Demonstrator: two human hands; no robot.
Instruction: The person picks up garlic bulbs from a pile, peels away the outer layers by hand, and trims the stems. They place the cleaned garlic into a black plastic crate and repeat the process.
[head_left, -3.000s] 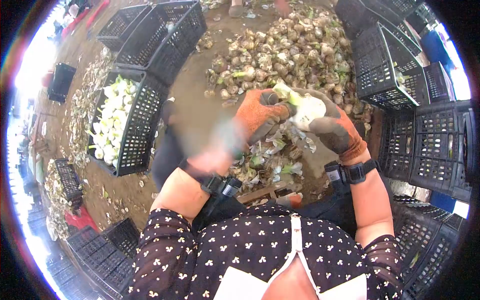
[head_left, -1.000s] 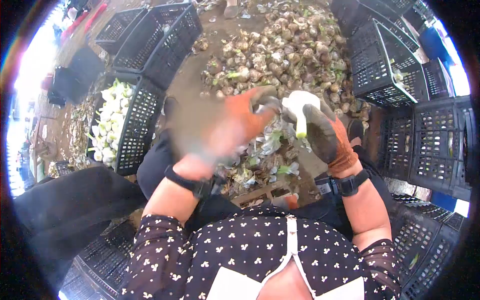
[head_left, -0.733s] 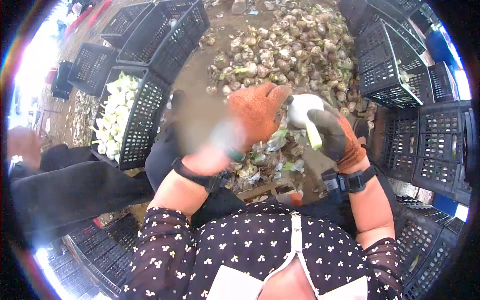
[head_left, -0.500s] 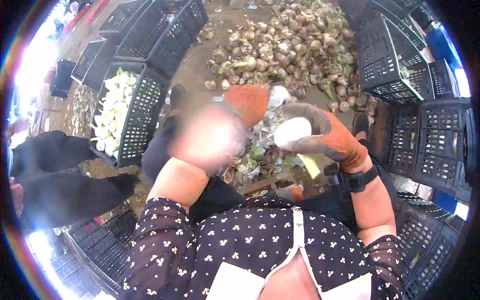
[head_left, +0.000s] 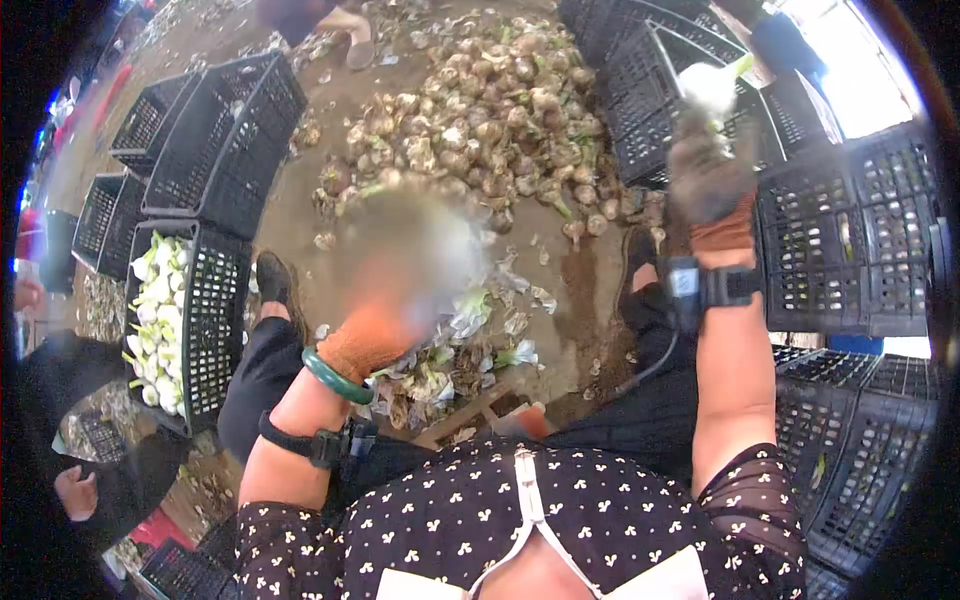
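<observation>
I am raising one white bulb [head_left: 708, 85] in my right hand [head_left: 706, 180], its grip closed around it, beside the pile [head_left: 480, 110]; my left hand [head_left: 400, 270] is blurring, grip unclear.

black crates [head_left: 215, 130], white bulb [head_left: 706, 87], green bangle [head_left: 333, 378]

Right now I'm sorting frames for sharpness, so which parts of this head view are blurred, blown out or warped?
Head view: the left hand is a blurred smear; the right hand, raised with a white bulb, is softer than the bulb pile; daylight blows out the top right corner; the fisheye lens bends the black crates and leaves a dark circular border.
</observation>
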